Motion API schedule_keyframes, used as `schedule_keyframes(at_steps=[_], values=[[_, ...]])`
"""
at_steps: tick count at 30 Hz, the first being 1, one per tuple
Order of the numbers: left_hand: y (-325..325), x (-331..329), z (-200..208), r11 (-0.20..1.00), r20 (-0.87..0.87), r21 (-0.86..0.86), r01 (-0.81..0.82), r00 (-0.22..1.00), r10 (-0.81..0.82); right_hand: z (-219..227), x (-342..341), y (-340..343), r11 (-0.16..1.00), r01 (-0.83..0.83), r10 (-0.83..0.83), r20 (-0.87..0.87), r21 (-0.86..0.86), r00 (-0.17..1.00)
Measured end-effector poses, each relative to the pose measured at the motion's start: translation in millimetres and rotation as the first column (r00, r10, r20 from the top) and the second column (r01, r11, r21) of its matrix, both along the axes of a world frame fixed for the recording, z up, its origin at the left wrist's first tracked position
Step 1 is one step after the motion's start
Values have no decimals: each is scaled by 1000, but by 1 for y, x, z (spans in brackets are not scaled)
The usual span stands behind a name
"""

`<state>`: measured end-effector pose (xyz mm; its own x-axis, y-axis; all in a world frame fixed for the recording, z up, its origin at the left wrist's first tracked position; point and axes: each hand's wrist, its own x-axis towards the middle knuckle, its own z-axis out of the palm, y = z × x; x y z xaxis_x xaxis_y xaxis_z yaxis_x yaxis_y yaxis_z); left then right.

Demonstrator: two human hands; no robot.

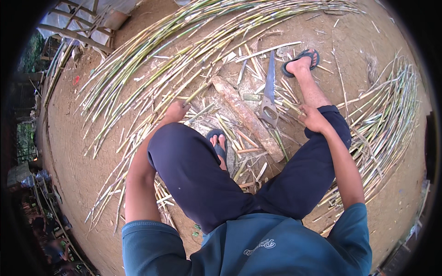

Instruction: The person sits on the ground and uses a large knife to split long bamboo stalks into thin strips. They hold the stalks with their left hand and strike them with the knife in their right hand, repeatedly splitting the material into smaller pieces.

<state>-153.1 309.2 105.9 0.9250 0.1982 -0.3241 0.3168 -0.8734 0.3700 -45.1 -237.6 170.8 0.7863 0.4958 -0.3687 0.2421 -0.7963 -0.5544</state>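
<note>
My left hand [176, 112] is closed around a greenish bamboo cane [199, 92], beside my left knee. The cane slants up to the far end of a thick wooden log [248, 117]. My right hand [315, 119] is by my right knee, fingers closed, with a thin yellow-green cane piece [291, 106] running up to the fingertips; part of the grip is hidden. Between my right hand and the log lies a handsaw [270, 87], its blade pointing away and its wooden handle toward me.
Long bamboo canes [184, 60] spread in a heap at the far left. Another bundle of canes [389, 119] lies on the right. Cut offcuts [246, 151] litter the dirt around the log and my sandalled feet. A wooden frame [80, 30] stands at the far left.
</note>
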Motion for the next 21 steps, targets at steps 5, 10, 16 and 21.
schedule_keyframes(at_steps=[5, 10, 16, 21], values=[[-26, -16, -78, 971, 254, 114, 209, 939, -232, -19, -11, 33, 1000, 23, -24, -17, -7, 1000], [-27, -11, -89, 981, 222, -42, 189, 959, -175, -39, 2, 61, 995, 92, -98, 182, 41, 978], [-33, -13, -95, 995, -46, -57, 77, 996, -80, -61, -13, 52, 993, 59, -48, 113, -101, 992], [-35, 1, -99, 959, 310, 282, -15, 948, -77, -63, -18, 52, 984, 76, -59, 110, -158, 992]])
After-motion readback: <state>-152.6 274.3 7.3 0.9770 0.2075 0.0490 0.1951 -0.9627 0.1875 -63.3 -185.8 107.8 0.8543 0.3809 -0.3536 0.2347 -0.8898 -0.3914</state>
